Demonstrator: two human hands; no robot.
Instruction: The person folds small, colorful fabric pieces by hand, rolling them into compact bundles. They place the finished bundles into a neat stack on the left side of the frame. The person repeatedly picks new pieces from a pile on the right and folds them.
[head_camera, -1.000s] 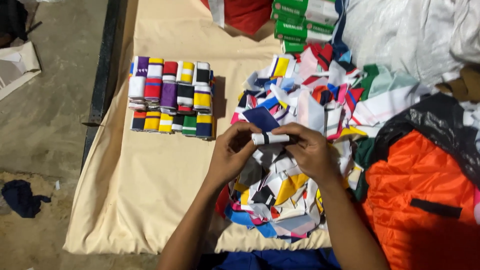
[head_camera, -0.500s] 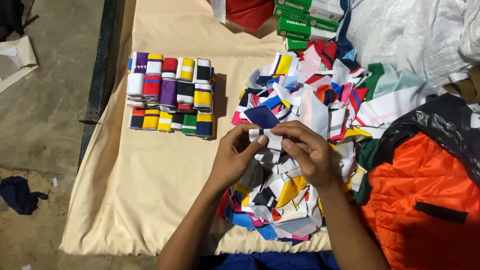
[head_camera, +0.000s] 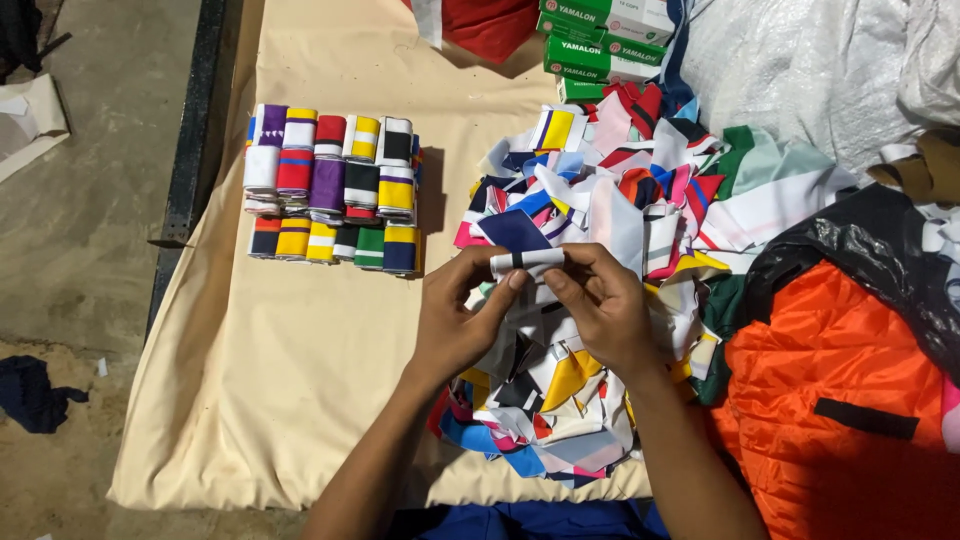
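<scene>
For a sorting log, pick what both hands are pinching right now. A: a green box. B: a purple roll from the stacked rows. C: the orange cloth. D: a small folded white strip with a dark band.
D: the left hand and right hand together pinch the folded white strip above the loose pile of coloured scraps.

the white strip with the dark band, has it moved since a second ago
No, barely. The white strip, pinched between the left hand and right hand, sits as before, just right of the stacked folded pieces, over the loose pile.
</scene>
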